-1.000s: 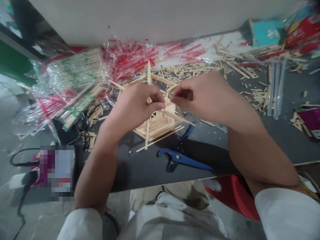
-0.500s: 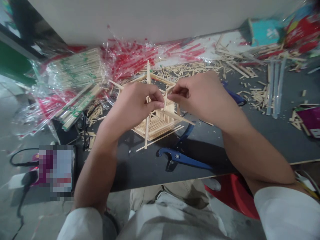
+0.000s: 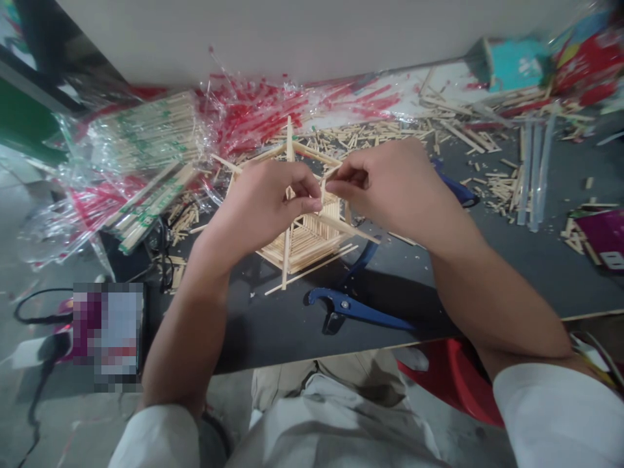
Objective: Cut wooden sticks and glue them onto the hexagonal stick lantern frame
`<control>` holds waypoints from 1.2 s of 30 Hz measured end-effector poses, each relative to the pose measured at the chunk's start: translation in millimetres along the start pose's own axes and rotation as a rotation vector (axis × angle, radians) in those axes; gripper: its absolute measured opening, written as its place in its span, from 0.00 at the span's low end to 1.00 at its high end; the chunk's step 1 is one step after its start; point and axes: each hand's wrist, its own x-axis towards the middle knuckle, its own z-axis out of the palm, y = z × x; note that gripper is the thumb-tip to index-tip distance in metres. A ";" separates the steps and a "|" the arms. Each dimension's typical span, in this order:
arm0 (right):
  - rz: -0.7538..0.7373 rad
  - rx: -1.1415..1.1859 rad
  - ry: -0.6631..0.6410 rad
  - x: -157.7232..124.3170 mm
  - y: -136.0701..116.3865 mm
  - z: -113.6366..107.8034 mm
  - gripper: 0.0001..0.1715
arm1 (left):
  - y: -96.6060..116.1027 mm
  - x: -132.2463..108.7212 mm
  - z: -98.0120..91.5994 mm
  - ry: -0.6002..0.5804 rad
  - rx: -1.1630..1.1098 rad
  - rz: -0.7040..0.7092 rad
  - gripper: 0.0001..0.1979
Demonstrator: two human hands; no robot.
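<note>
A lattice frame (image 3: 312,252) built of stacked thin wooden sticks rests on the dark table in front of me, with longer pointed sticks jutting from its corners. Above its right side, a short wooden stick (image 3: 322,194) shows between my fingertips. My left hand (image 3: 266,201) reaches over the frame with thumb and forefinger pinched at this stick. From the other side, my right hand (image 3: 394,185) pinches at its upper end, the other fingers curled. Both hands cover part of the frame's upper rim. Close to the frame's front lies a blue-handled cutting tool (image 3: 363,313).
Plastic-wrapped chopsticks (image 3: 146,130) and red-and-clear wrappers (image 3: 258,114) are heaped at the back left. Cut stick pieces (image 3: 502,188) are scattered behind and to the right, beside translucent glue sticks (image 3: 536,172). A blurred-out phone (image 3: 117,331) lies at the left edge near cables.
Almost nothing differs. My left fingertips have shifted very slightly to the right at the stick, and the view has moved a little.
</note>
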 end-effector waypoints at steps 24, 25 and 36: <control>-0.022 0.127 -0.186 -0.9 -7.9 -10.4 0.18 | 5.8 1.0 8.8 0.020 0.049 -0.067 0.14; -0.022 0.129 -0.179 -0.7 -7.3 -9.6 0.18 | 5.9 0.9 9.2 0.024 0.045 -0.062 0.15; -0.015 0.185 -0.192 1.4 -4.4 -7.8 0.13 | 4.1 5.4 10.6 -0.013 0.114 -0.038 0.21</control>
